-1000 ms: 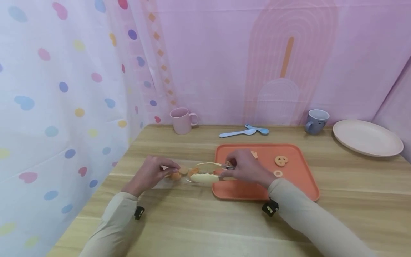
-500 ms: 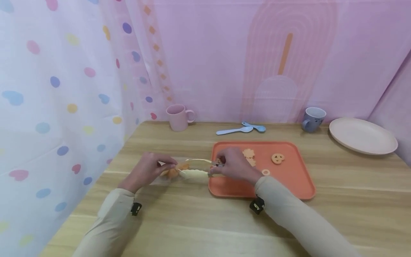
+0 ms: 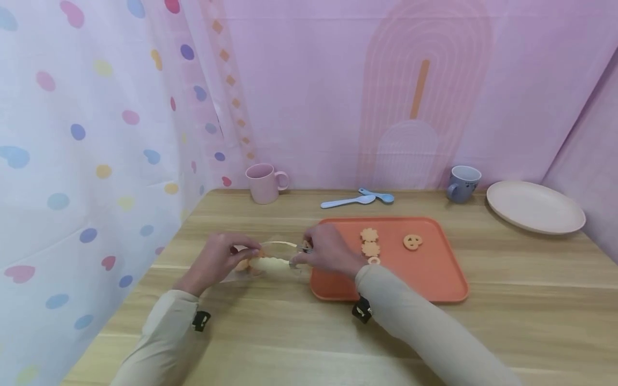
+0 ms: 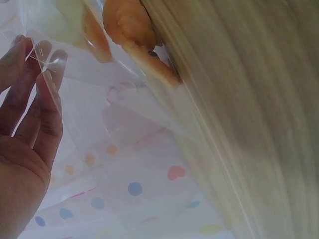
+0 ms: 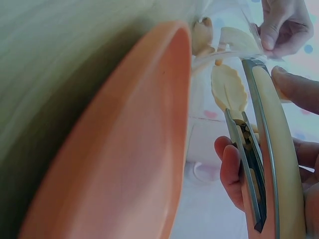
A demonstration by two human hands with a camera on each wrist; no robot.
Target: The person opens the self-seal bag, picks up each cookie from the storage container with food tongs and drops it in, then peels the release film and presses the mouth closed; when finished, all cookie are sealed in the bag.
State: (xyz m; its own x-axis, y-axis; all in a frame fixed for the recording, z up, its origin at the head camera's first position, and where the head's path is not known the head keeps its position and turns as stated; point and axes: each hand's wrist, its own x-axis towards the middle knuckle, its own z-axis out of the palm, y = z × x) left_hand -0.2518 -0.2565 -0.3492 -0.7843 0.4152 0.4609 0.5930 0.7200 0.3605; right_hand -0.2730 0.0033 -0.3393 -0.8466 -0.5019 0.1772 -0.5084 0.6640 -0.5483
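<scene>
In the head view my left hand (image 3: 217,260) pinches the edge of a clear plastic bag (image 4: 79,74) between thumb and fingers. Orange-brown cookies (image 4: 130,25) lie inside it, close over the wooden table. My right hand (image 3: 333,252) grips a pair of tongs (image 5: 281,154) with cream handles and metal sides, spread apart. Their pale yellow, wavy-edged heads (image 3: 270,265) point left and overlap the bag at its mouth, right beside the left fingertips. The right wrist view shows one leaf-shaped tong head (image 5: 229,89) plainly. The right forearm passes over the tray's front left.
The orange tray (image 3: 410,284) holds two flower-shaped cookies (image 3: 369,235), a ring cookie (image 3: 374,261) and a face-like cookie (image 3: 412,242). Behind stand a pink mug (image 3: 263,185), two blue spoons (image 3: 347,201), a grey-blue mug (image 3: 463,185) and a cream plate (image 3: 536,209).
My right hand has moved left with the tongs, bringing their heads to the cookies at the bag. Cookies on the tray formerly behind that hand now show. The left hand keeps its pinch.
</scene>
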